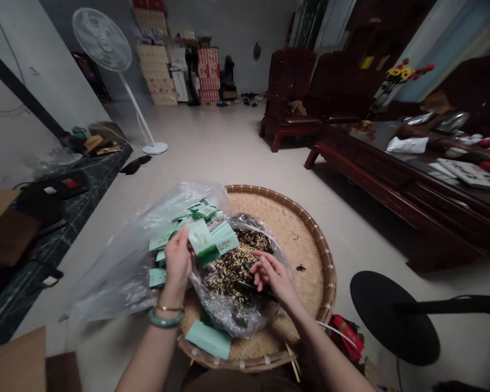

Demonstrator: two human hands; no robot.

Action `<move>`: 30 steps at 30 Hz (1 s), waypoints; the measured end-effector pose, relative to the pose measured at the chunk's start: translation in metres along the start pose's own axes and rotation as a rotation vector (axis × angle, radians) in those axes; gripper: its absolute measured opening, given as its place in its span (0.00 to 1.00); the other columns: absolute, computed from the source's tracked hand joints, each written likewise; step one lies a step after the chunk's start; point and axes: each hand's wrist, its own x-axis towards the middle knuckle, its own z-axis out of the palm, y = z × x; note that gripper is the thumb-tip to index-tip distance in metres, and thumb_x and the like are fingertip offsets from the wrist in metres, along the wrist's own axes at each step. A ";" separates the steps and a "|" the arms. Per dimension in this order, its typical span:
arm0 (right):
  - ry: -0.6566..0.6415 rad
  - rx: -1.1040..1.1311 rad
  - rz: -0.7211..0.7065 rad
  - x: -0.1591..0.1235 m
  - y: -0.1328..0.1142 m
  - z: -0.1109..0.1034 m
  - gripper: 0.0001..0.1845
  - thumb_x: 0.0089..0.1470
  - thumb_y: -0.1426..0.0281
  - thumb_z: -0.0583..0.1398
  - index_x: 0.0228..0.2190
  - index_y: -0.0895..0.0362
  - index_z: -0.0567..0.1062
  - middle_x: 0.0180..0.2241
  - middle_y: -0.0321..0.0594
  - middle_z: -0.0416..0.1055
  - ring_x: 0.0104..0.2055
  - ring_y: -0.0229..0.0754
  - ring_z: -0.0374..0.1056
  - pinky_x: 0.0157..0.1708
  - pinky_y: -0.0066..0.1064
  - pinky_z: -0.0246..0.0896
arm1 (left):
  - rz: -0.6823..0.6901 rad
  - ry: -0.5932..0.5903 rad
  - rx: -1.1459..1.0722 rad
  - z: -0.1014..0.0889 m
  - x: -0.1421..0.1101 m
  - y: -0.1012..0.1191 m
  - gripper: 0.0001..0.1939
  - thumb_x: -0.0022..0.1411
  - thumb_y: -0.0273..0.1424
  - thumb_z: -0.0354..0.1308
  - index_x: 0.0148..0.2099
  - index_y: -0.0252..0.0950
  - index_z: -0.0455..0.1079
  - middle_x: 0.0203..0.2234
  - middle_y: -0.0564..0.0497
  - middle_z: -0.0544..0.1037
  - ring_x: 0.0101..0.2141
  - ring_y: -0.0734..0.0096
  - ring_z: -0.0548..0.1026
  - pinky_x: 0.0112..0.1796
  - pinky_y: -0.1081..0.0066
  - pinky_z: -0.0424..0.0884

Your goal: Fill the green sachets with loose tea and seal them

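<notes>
While the left hand [178, 260] pinches a bunch of pale green paper slips [204, 239], the right hand [274, 276] hangs half-curled at a black tool [249, 284], grip impossible to call. Right below those fingers, a crinkly plastic bag [237, 321] of dried brown flakes [232, 267] sits on a woven bamboo tray [324, 256], with a white fan [102, 41] far ahead.

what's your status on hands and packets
Left grip holding pale green paper packets. Right grip at a black tool over dark granular mix. Clear plastic bag under both, on woven bamboo tray.
</notes>
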 end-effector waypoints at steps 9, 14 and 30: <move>0.053 -0.002 0.004 -0.002 0.015 -0.010 0.29 0.42 0.48 0.63 0.39 0.56 0.70 0.24 0.34 0.71 0.18 0.34 0.65 0.16 0.25 0.61 | 0.596 -0.128 0.812 0.000 -0.003 -0.011 0.18 0.57 0.32 0.60 0.50 0.37 0.70 0.43 0.45 0.71 0.39 0.62 0.70 0.38 0.65 0.69; 0.063 -0.094 -0.006 -0.005 0.018 -0.014 0.25 0.43 0.49 0.63 0.35 0.56 0.73 0.23 0.35 0.71 0.20 0.35 0.64 0.17 0.26 0.59 | 0.737 -0.364 1.375 0.013 -0.019 -0.022 0.09 0.58 0.28 0.59 0.42 0.39 0.74 0.38 0.43 0.75 0.41 0.52 0.66 0.40 0.57 0.63; 0.140 -0.718 -0.762 0.000 -0.007 0.007 0.18 0.59 0.71 0.53 0.50 0.53 0.71 0.48 0.47 0.71 0.51 0.49 0.65 0.52 0.46 0.61 | 0.592 -0.492 1.022 -0.004 -0.033 -0.002 0.06 0.59 0.32 0.57 0.31 0.39 0.74 0.29 0.50 0.79 0.35 0.60 0.71 0.37 0.65 0.63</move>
